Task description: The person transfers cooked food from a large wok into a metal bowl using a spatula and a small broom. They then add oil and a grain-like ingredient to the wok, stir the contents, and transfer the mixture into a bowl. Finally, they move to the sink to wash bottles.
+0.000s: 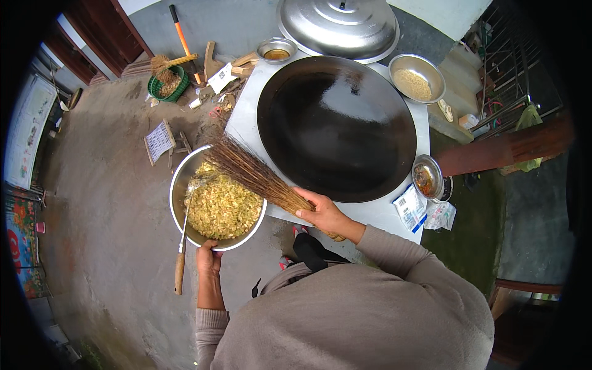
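My left hand (pixel 209 257) grips the near rim of a large metal bowl (pixel 178 217), held to the left of the stove. Chopped yellow-green food (pixel 226 208) fills much of the bowl. A metal utensil with a wooden handle (pixel 179 273) leans in it, the handle sticking out over the rim. My right hand (pixel 323 213) is closed around the bound end of a twig brush (pixel 259 178), whose bristles point up and left over the bowl's far edge. Beyond that hand, a wide dark wok (pixel 337 152) is set into the pale stove top (pixel 286 213); its bottom looks wet and shiny.
A large metal lid (pixel 340 27) stands behind the wok. Around it are a small bowl of liquid (pixel 276 50), a bowl of pale grains (pixel 416 78), a bowl of reddish seasoning (pixel 426 178) and a plastic packet (pixel 410 208). A low stool (pixel 159 141) and green basket (pixel 169 85) are on the floor.
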Demonstrator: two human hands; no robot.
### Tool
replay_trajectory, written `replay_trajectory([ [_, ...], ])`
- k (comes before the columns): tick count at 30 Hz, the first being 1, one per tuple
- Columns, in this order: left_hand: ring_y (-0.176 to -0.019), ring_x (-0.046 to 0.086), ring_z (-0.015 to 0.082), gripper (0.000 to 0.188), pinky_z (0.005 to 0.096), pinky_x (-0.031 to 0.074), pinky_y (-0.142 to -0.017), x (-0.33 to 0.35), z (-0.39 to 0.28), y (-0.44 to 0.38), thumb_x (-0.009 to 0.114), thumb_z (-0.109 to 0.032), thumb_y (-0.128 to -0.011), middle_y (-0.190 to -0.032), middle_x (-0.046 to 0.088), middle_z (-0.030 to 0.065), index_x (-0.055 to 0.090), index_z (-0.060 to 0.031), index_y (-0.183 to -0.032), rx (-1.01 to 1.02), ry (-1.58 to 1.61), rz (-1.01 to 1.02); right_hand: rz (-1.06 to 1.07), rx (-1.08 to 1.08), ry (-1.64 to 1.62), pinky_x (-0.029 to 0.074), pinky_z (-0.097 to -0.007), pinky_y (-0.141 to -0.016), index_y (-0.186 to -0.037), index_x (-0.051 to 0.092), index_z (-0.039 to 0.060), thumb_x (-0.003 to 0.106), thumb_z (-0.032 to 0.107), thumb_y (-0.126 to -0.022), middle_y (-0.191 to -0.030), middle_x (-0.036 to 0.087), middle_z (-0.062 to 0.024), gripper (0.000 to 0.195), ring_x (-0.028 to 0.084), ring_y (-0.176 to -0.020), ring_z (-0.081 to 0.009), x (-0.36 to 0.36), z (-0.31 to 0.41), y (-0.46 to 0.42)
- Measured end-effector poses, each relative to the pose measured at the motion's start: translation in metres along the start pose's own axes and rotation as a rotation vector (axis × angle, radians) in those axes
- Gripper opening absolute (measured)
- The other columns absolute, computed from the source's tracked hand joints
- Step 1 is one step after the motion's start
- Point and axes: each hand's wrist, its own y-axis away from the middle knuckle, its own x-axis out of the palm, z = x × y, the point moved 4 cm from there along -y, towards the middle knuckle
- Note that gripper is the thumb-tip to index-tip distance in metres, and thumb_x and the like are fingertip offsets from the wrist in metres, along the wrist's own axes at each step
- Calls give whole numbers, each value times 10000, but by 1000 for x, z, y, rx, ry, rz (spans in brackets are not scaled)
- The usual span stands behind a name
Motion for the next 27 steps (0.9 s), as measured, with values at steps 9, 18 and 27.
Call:
replay_trajectory([
  [9,-579,582,177,291,250,505,-436,60,-29,-49,505,-20,-713,-790,583,95,491,61,-993,-15,-21,20,193,275,-453,490,-272,-622,-1350,270,50,434,93,-895,-1026,523,-65,486,553,-826,-144,-26,2,-35],
  [18,-737,607,170,247,281,555,-604,72,-55,-76,536,-113,-814,-898,591,72,501,-2,-1032,-107,73,119,94,120,-328,477,-244,-594,-1338,297,48,500,136,-878,-952,543,-46,511,536,-765,-100,-18,21,-67],
  [27,-786,614,256,537,320,547,-628,69,-55,-47,637,-357,-791,-1055,550,135,440,-10,-1150,-268,-114,368,-296,-155,476,461,-327,-771,-1277,379,22,626,116,-758,-994,536,-141,583,573,-863,-270,-8,31,-18],
])
